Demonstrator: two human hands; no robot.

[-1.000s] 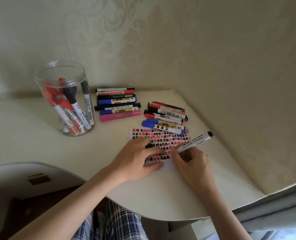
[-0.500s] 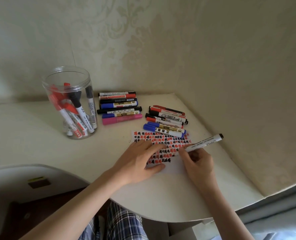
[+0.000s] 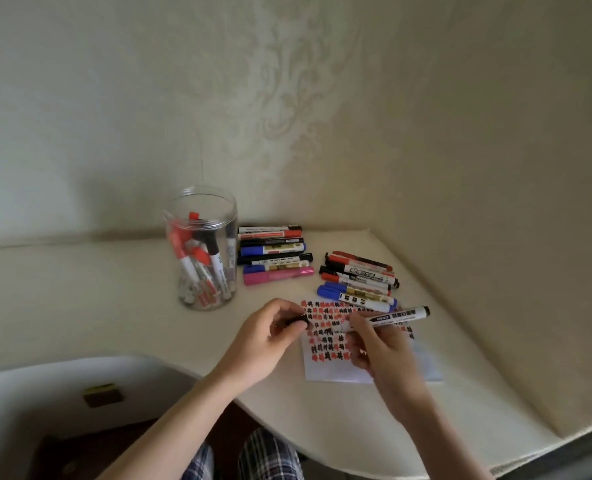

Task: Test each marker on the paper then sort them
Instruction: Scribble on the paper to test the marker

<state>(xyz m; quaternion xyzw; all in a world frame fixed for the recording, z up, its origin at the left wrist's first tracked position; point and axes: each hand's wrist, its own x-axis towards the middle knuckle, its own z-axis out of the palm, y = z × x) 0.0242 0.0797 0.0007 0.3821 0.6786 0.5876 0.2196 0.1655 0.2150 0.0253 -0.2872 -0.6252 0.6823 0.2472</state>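
Jar (image 3: 203,258) at left on the counter (image 3: 80,299), markers standing inside. Two sorted rows (image 3: 274,252) and (image 3: 358,278) lie beside it. Left hand (image 3: 270,336) pinched on a black cap (image 3: 299,321). Right hand (image 3: 379,344) clamped on a marker (image 3: 391,317) above the paper (image 3: 336,370). Step, by judgement: recapping after the test. Next move calls for aligning cap and tip.
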